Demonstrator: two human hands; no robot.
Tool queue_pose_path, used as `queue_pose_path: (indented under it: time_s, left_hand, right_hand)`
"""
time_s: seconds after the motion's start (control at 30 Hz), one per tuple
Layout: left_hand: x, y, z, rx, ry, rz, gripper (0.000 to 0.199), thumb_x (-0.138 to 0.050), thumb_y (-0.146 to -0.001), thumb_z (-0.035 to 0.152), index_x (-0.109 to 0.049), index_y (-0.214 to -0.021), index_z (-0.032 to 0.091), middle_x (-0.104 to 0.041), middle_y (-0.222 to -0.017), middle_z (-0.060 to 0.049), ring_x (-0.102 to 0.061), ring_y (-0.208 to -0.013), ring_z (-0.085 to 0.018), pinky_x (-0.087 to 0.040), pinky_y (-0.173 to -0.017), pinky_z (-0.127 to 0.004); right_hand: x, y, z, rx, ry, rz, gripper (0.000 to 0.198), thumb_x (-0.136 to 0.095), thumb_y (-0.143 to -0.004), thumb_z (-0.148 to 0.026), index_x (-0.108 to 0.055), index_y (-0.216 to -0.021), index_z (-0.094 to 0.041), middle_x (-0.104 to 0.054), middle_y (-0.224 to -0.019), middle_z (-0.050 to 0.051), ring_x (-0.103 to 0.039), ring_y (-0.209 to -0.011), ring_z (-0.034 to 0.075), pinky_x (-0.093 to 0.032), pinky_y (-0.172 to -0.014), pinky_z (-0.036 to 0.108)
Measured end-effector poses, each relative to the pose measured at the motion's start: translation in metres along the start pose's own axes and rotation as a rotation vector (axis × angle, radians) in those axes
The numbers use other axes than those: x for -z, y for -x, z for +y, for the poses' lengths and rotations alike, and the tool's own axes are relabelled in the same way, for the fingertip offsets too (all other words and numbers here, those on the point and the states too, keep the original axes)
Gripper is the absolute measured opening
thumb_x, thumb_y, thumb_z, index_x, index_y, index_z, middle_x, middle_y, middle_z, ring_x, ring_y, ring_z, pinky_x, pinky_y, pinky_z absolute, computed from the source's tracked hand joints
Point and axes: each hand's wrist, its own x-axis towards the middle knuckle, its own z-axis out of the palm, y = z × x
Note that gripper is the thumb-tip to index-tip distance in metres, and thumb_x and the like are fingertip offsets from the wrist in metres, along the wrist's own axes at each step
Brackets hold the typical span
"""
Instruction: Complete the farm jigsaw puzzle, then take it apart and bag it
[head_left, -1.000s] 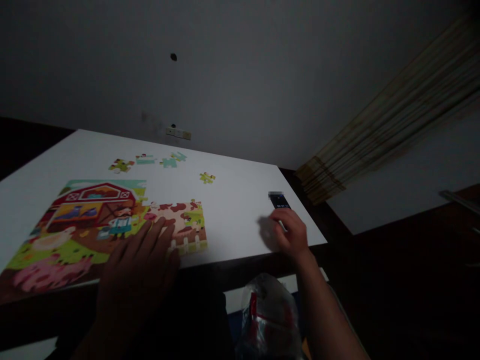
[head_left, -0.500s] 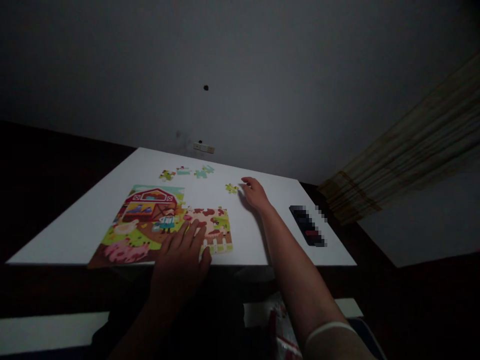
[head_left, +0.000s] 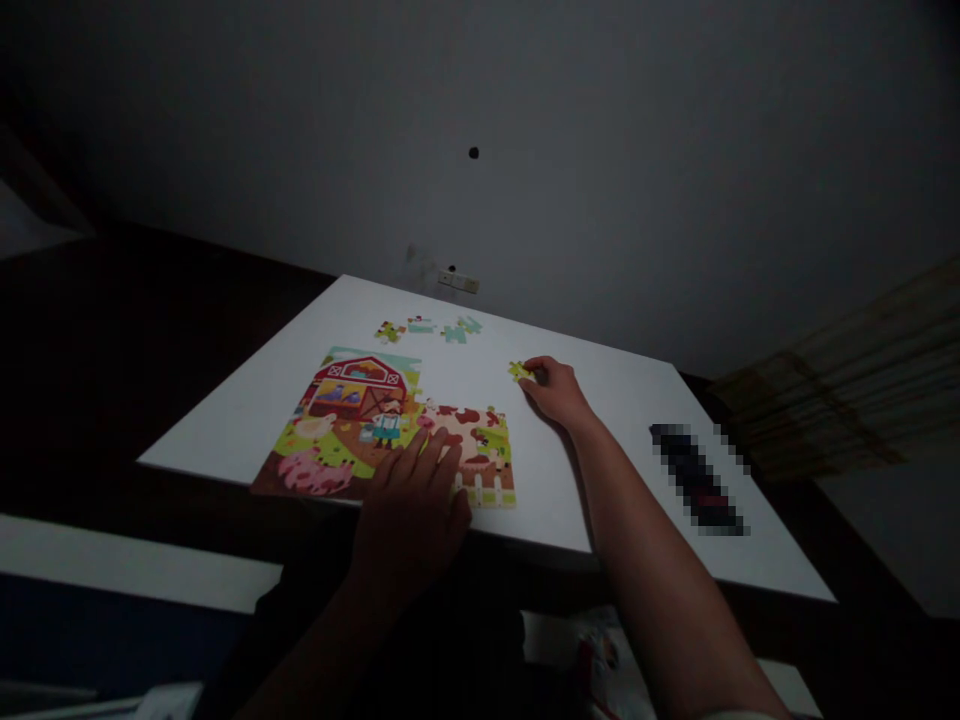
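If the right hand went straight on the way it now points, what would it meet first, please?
Most likely the yellow-green puzzle piece, just ahead of the right hand; contact is unclear.

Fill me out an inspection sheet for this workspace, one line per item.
Surface: white table, dimly lit.
Job's things: partly joined farm puzzle near the front edge, its far right corner unfilled; loose pieces beyond it; a yellow-green piece apart, to their right.
Clutter: dark object at the table's right, too pixelated to identify.
Hands: left hand flat on the puzzle, fingers extended; right hand has fingers at the yellow-green piece's right end, grip not certain.
Cables: nothing seen.
Surroundings: wall behind, with sockets and a dark hole; curtain at right.
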Motion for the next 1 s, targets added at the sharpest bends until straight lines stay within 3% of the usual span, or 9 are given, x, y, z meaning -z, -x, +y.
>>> queue_pose_path:
  time_s: [0.13, 0.23, 0.37, 0.5, 0.63, 0.77, 0.87, 1.0]
  left_hand:
    - [-0.003, 0.000, -0.001, 0.023, 0.025, -0.030, 0.042, -0.049, -0.087, 0.028, -0.053, -0.128, 0.021, -0.048, -0.139, -0.010, -0.039, -0.132, -0.030, -0.032, -0.104, -0.051]
    - [-0.003, -0.001, -0.002, 0.033, 0.039, -0.050, 0.042, -0.048, -0.087, 0.028, -0.052, -0.129, 0.022, -0.048, -0.139, -0.010, -0.038, -0.132, -0.031, -0.031, -0.105, -0.052]
    - [-0.003, -0.002, -0.003, 0.017, 0.066, -0.044, 0.042, -0.049, -0.087, 0.027, -0.053, -0.128, 0.021, -0.050, -0.137, -0.010, -0.040, -0.130, -0.031, -0.032, -0.104, -0.053]
    - [-0.004, -0.002, -0.005, 0.025, 0.070, -0.051, 0.040, -0.048, -0.087, 0.027, -0.054, -0.126, 0.021, -0.050, -0.137, -0.009, -0.040, -0.130, -0.031, -0.032, -0.104, -0.053]
    - [-0.005, -0.002, -0.007, 0.029, 0.085, -0.070, 0.040, -0.048, -0.087, 0.028, -0.054, -0.126, 0.022, -0.047, -0.141, -0.007, -0.038, -0.132, -0.031, -0.032, -0.105, -0.054]
    - [-0.005, -0.001, -0.009, 0.035, 0.122, -0.076, 0.041, -0.049, -0.087, 0.029, -0.054, -0.127, 0.022, -0.046, -0.141, -0.007, -0.038, -0.132, -0.030, -0.033, -0.106, -0.052]
    - [-0.006, 0.000, -0.009, 0.034, 0.152, -0.070, 0.041, -0.049, -0.087, 0.028, -0.054, -0.128, 0.022, -0.045, -0.142, -0.006, -0.037, -0.133, -0.029, -0.033, -0.107, -0.052]
    - [-0.006, 0.000, -0.009, 0.054, 0.167, -0.072, 0.040, -0.047, -0.089, 0.029, -0.054, -0.127, 0.022, -0.044, -0.143, -0.006, -0.036, -0.134, -0.029, -0.032, -0.107, -0.052]
  right_hand:
    - [0.000, 0.000, 0.003, 0.068, -0.115, -0.026, 0.039, -0.064, -0.076, -0.033, -0.058, -0.113, -0.022, -0.066, -0.105, 0.009, -0.060, -0.097, 0.024, -0.044, -0.090, 0.042]
    - [0.001, 0.001, 0.000, 0.106, -0.033, 0.011, 0.043, -0.063, -0.077, -0.041, -0.060, -0.117, -0.023, -0.062, -0.114, 0.011, -0.056, -0.105, 0.027, -0.041, -0.095, 0.045]
    - [-0.001, 0.001, -0.005, 0.126, 0.116, -0.029, 0.042, -0.064, -0.076, -0.048, -0.065, -0.112, -0.025, -0.057, -0.120, 0.011, -0.047, -0.116, 0.033, -0.032, -0.101, 0.053]
    - [-0.002, 0.000, -0.007, 0.075, 0.084, -0.036, 0.033, -0.067, -0.074, -0.041, -0.066, -0.103, -0.025, -0.059, -0.115, 0.011, -0.049, -0.112, 0.033, -0.034, -0.098, 0.053]
    - [0.003, 0.005, -0.016, 0.034, -0.117, -0.035, 0.030, -0.069, -0.073, -0.039, -0.061, -0.098, -0.025, -0.065, -0.095, 0.009, -0.059, -0.087, 0.027, -0.047, -0.080, 0.045]
    - [0.014, 0.014, -0.047, 0.013, -0.443, -0.017, 0.022, -0.070, -0.074, -0.038, -0.061, -0.090, -0.025, -0.066, -0.083, 0.004, -0.060, -0.071, 0.020, -0.051, -0.066, 0.037]
    - [0.017, 0.019, -0.082, -0.005, -0.649, -0.197, 0.023, -0.072, -0.074, -0.036, -0.062, -0.092, -0.025, -0.066, -0.079, 0.003, -0.062, -0.070, 0.018, -0.052, -0.064, 0.035]
    - [0.003, 0.012, -0.118, 0.014, -0.707, -0.486, 0.028, -0.070, -0.076, -0.031, -0.064, -0.103, -0.027, -0.068, -0.086, 0.003, -0.063, -0.070, 0.017, -0.053, -0.059, 0.032]
